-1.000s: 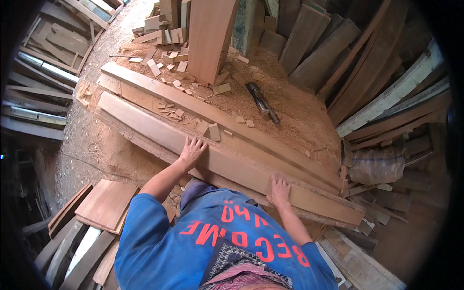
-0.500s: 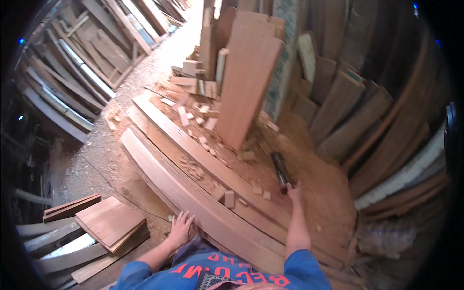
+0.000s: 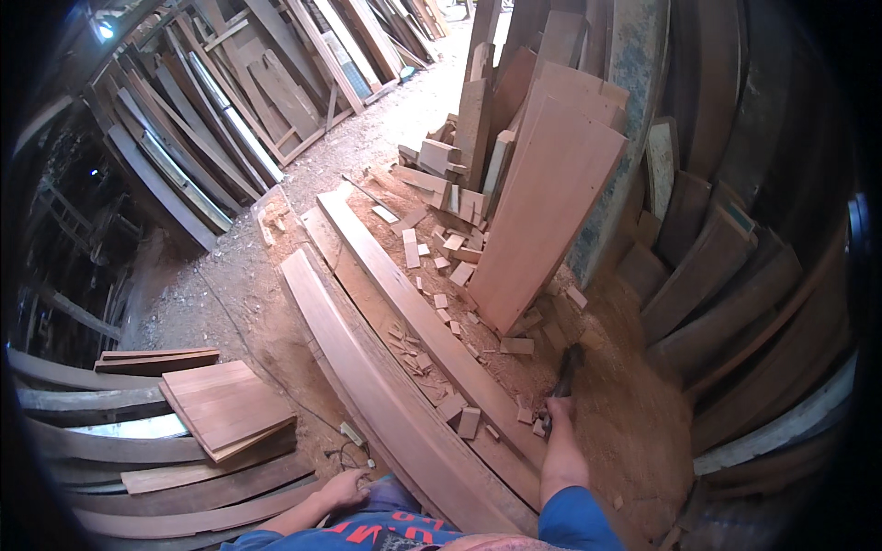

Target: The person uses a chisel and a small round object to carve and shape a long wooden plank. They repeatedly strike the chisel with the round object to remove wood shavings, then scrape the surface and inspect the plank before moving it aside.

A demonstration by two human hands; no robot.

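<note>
In my right hand (image 3: 559,409) is a dark, elongated tool (image 3: 570,369), gripped low over the sawdust to the right of the planks; its exact kind does not show. My left hand (image 3: 344,489) is close to my body, left of the near plank and off it. Its fingers look curled, and whatever they may hold is hidden. Just beyond it lies a cable with a small pale connector (image 3: 352,434). Between my arms a long, smooth plank (image 3: 367,354) runs away to the upper left, with a second long plank (image 3: 418,308) beside it.
Small wood offcuts (image 3: 467,422) and shavings litter the ground along the planks. A wide board (image 3: 551,207) leans upright ahead, with more timber behind it. Square panels (image 3: 230,404) lie stacked at the left on wooden slats. Boards (image 3: 717,275) line the right side.
My left hand has come off the near plank and back toward my body. My right hand has drawn the dark tool nearer. The view has shifted, so the scene sits further right.
</note>
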